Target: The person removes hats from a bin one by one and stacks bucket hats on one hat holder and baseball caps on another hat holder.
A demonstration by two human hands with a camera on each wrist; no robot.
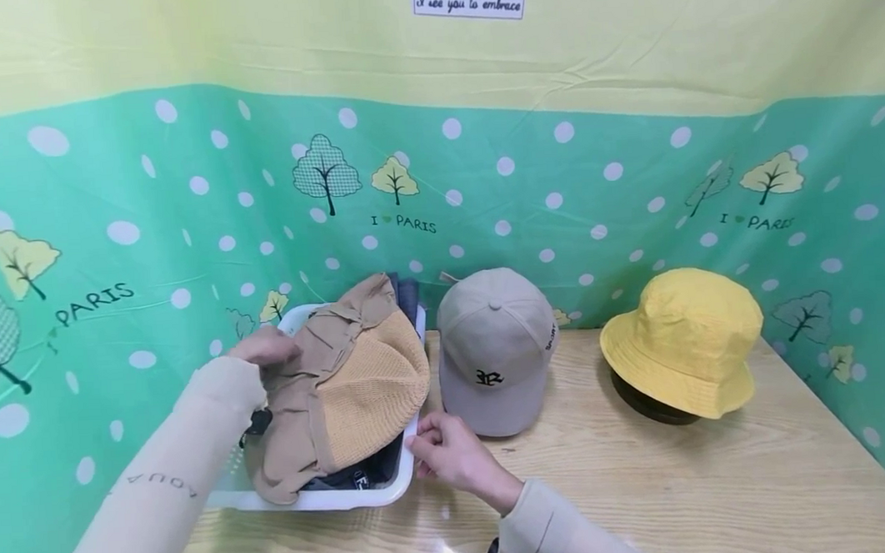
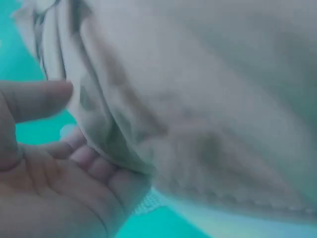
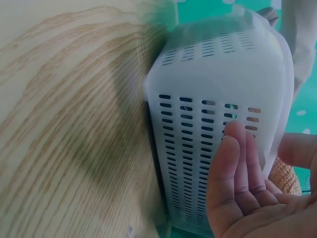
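Note:
A tan sun hat with a woven crown and a wide cloth brim lies on its side across a white plastic basket. At the brim's left edge is my left hand. In the left wrist view its fingertips go under the brim cloth, and its thumb stands apart from the cloth. My right hand is at the basket's right rim. In the right wrist view its loosely bent fingers lie along the slotted outer wall, thumb by the rim. Dark folded items show beneath the hat.
Right of the basket sits a grey-beige baseball cap with black lettering. Farther right, a yellow bucket hat rests on a dark round base. A green and yellow patterned cloth hangs behind and beside the wooden table.

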